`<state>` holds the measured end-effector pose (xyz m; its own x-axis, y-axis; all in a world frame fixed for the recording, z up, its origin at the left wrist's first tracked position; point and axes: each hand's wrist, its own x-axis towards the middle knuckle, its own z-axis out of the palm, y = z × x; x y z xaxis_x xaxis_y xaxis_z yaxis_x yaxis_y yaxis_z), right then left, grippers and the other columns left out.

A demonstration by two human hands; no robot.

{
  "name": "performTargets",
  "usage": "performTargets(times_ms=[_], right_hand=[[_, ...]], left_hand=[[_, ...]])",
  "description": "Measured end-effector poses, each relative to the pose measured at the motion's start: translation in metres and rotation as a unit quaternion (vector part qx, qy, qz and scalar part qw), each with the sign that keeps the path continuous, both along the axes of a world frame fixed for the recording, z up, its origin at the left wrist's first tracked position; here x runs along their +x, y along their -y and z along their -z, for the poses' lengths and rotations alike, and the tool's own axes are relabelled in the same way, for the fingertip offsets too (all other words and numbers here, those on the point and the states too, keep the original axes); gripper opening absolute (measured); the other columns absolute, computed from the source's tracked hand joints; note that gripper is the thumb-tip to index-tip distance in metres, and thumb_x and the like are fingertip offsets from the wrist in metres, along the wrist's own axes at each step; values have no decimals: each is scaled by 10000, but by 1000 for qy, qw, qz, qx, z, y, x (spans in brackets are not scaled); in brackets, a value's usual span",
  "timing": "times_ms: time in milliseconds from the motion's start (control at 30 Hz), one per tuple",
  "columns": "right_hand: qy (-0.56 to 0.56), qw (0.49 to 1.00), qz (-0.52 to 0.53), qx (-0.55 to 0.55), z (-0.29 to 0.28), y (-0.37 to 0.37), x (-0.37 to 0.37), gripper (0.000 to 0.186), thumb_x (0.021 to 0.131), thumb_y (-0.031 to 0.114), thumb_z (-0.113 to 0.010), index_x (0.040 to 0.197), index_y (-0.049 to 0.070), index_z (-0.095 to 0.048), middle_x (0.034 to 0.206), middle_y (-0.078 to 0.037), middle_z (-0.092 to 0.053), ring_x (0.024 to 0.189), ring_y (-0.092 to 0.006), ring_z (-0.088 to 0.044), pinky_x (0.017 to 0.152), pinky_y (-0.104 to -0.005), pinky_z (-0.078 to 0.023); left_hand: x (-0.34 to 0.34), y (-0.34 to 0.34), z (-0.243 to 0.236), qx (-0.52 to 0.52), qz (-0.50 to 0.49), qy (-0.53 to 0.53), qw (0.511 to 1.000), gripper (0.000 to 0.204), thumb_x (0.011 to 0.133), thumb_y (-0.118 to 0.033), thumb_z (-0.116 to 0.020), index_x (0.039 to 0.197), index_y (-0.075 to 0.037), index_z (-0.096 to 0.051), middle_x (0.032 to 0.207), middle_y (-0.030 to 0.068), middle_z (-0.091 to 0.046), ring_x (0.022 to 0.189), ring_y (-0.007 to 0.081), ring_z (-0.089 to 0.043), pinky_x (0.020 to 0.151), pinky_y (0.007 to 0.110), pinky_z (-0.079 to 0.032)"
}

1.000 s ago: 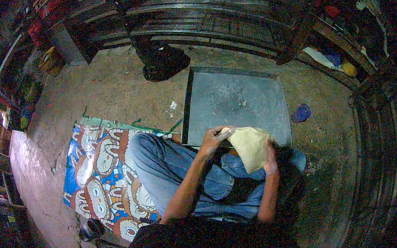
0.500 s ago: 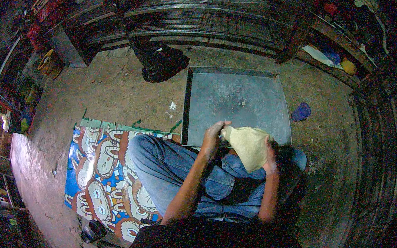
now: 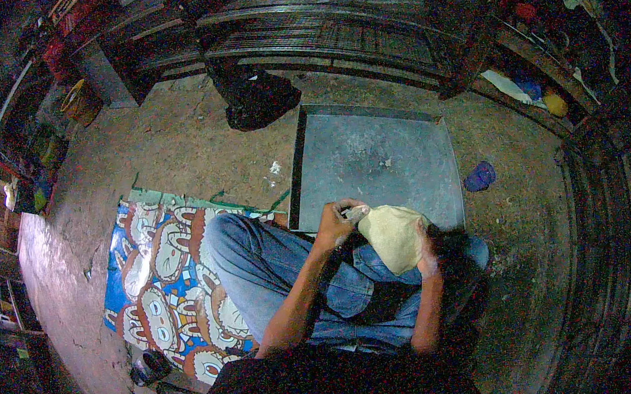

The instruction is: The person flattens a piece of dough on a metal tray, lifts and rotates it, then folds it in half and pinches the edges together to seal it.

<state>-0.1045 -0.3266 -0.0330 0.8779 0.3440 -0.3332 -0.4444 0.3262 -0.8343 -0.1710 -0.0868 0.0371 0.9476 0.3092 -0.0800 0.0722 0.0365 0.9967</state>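
A pale, floppy sheet of dough (image 3: 393, 241) hangs between my hands, above my crossed legs in blue jeans. My left hand (image 3: 337, 223) pinches its upper left edge, with a whitish dusting on the fingers. At the opposite side my right hand (image 3: 427, 253) grips the right edge, its fingers partly hidden behind the dough. Just beyond the dough lies a shallow grey metal tray (image 3: 334, 147), with white powdery marks on its bottom.
A purple cup (image 3: 479, 176) lies right of the tray. Behind it sits a black plastic bag (image 3: 260, 101). A cartoon-printed mat (image 3: 163, 283) covers the concrete floor (image 3: 178, 141) at left. Slatted wooden furniture (image 3: 317, 30) lines the far side, and a yellow-brown basket (image 3: 80, 103) stands far left.
My left hand has dropped slightly and its fingers have curled around the edge. The dough has become rounder and more bunched. My right hand has hardly moved.
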Motion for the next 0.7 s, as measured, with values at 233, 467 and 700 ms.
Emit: performTargets(times_ms=[233,467,700], right_hand=[[-3,1000,2,-14,-5,-3,-2,629,884,482,-604,1332,62,-472,1323,-63,-520,1198,-216,-496,1005,-378,-405],[-34,999,35,-22,14,10,4,645,874,480,-620,1343,65,-465,1332,-61,-513,1213,-217,-483,1022,-382,-385],[-1,998,-19,-58,-52,-23,-17,639,873,460,-630,1349,71,-454,1322,-64,-514,1212,-213,-484,1014,-382,-391]], left_hand=[[2,0,-9,-195,11,-8,981,240,849,-205,-695,985,-7,-684,940,62,-681,835,147,-628,776,275,-496],[1,6,-12,-236,89,11,968,330,850,-266,-656,1048,-3,-675,972,93,-681,884,178,-633,820,307,-491],[2,6,-9,-171,40,0,985,251,845,-199,-707,991,4,-686,891,52,-689,777,119,-623,714,262,-499]])
